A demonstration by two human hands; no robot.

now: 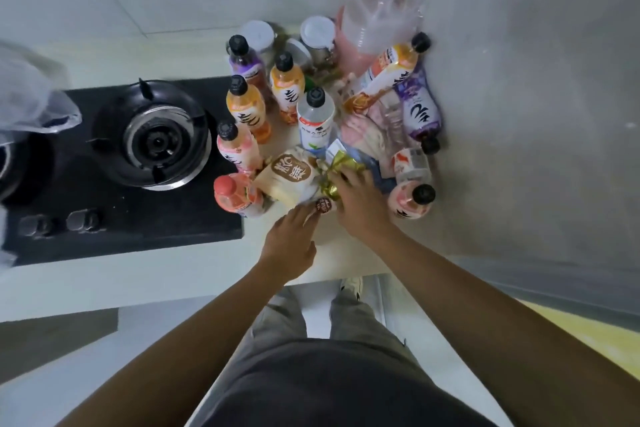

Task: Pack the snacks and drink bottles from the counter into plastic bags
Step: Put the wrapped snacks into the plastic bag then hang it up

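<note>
Several drink bottles with black caps stand or lie on the pale counter [332,253]: orange ones [247,107], a clear one [316,121], a purple one [420,107] lying on its side. A cream snack bag [289,177] lies near the front. My right hand [360,204] rests on a gold-wrapped snack [341,163] beside it, fingers spread. My left hand [294,236] reaches toward a small round dark-red snack [323,206], its fingertips touching it. Crumpled pink plastic bags [374,31] sit at the back.
A black gas stove [152,135] with two knobs lies left of the bottles. A clear plastic bag [31,94] hangs at the far left. White-lidded jars [317,33] stand at the back. A grey wall [536,114] bounds the counter on the right.
</note>
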